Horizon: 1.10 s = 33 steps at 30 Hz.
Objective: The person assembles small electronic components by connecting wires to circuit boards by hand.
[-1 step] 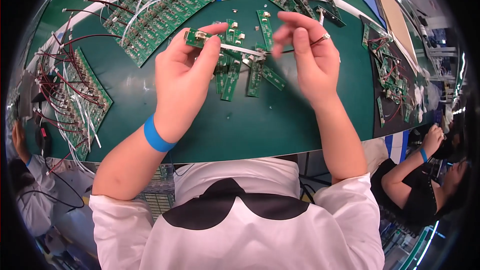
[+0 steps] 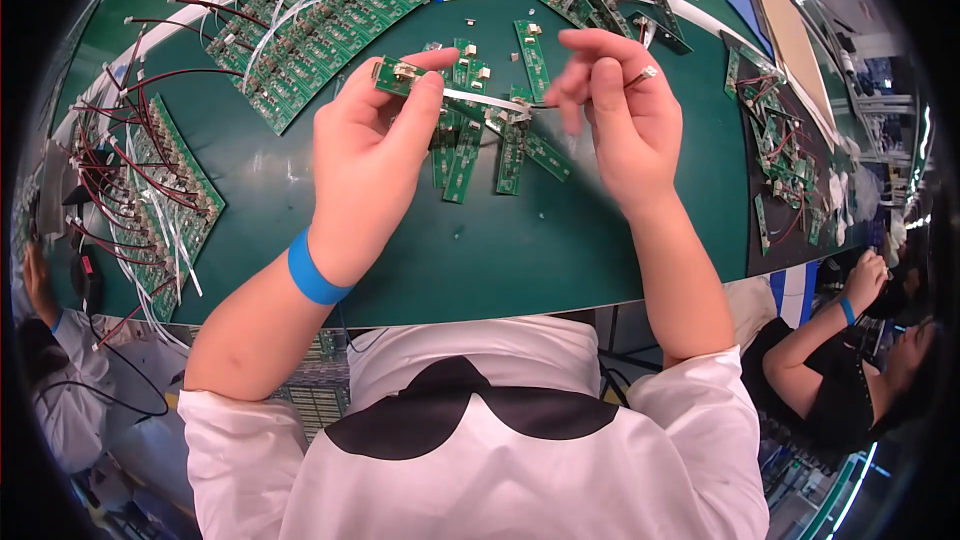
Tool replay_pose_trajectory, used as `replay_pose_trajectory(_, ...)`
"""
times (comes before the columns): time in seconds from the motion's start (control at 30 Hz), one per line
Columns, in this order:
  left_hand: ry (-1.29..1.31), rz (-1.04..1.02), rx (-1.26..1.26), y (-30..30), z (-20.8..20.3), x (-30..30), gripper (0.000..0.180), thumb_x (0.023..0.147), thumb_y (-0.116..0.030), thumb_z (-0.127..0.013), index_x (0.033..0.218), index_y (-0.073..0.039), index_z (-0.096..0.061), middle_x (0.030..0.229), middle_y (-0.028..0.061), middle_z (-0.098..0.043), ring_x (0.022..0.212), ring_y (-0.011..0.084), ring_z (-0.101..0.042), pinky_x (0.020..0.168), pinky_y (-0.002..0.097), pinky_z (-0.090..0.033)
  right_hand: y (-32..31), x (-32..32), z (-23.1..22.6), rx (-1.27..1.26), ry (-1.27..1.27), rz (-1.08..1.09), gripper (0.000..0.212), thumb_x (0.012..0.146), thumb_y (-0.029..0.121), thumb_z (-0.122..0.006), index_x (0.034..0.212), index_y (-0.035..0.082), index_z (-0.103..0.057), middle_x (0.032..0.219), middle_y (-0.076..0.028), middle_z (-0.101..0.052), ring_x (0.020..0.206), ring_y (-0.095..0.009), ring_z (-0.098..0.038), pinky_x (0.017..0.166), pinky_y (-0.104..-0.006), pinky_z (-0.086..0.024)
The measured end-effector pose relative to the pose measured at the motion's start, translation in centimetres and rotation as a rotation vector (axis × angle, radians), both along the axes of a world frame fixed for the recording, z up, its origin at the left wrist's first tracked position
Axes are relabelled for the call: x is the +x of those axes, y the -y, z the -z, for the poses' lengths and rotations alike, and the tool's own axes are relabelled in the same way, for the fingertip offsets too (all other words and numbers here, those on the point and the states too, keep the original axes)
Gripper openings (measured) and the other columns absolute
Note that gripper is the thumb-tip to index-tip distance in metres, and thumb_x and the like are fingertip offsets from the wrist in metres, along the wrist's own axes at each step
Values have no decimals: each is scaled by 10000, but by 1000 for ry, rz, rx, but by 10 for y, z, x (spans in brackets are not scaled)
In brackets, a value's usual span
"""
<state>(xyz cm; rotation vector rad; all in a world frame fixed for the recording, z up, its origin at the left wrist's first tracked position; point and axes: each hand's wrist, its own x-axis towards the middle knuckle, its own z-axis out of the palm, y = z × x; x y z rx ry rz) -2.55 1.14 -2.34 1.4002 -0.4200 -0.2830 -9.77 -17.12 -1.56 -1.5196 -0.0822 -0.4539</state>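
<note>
My left hand pinches the end of a small green circuit board between thumb and fingers, above the table. From the board a white flat cable stretches right, continuing as dark thin wires. My right hand has these wires between thumb and fingers, its fingertips blurred by motion. A small white connector sticks out beyond the right thumb. Under and between both hands lie several loose narrow circuit boards, overlapping on the green table.
Large board panels with wires stand at the back left and left. Wired boards lie at the back. On the right, more boards rest on a black mat. Another person sits at the right.
My left hand and its board have shifted very slightly right. The fingers of my right hand have moved a little, and the connector end has dipped or turned slightly.
</note>
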Motion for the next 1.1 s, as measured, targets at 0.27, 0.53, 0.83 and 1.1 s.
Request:
replay_pose_trajectory(0.27,331,47,71,4,5,-2,176,892,-62,-541,1015,20,-636,1089,100,-584,885,101,-575,696,208,-455,2,-8,-11,-147,127,-137,324,987,250,-365,935,-19,-538,802,-24,-491,662,-68,-425,577,-202,-365)
replay_pose_trajectory(0.53,155,182,160,2,-4,-20,335,862,-34,-588,1193,-6,-547,849,46,-678,617,36,-568,551,171,-435,-5,-21,-16,-550,28,-70,162,938,84,-461,929,-57,-541,809,-89,-600,536,-65,-503,480,-195,-392)
replay_pose_trajectory(0.83,327,408,253,-2,-12,-18,459,808,57,-604,1245,78,-466,1179,113,-584,763,44,-527,684,179,-443,-7,-17,-10,-935,271,167,120,689,99,-702,753,71,-605,602,-20,-545,471,-182,-510,421,-290,-362)
replay_pose_trajectory(1.1,568,416,428,1,-8,-18,288,815,54,-570,1101,57,-533,1291,242,-473,876,238,-637,766,279,-481,-4,-19,-11,-1002,267,127,157,660,56,-719,800,35,-650,545,-35,-453,442,-181,-414,409,-299,-285)
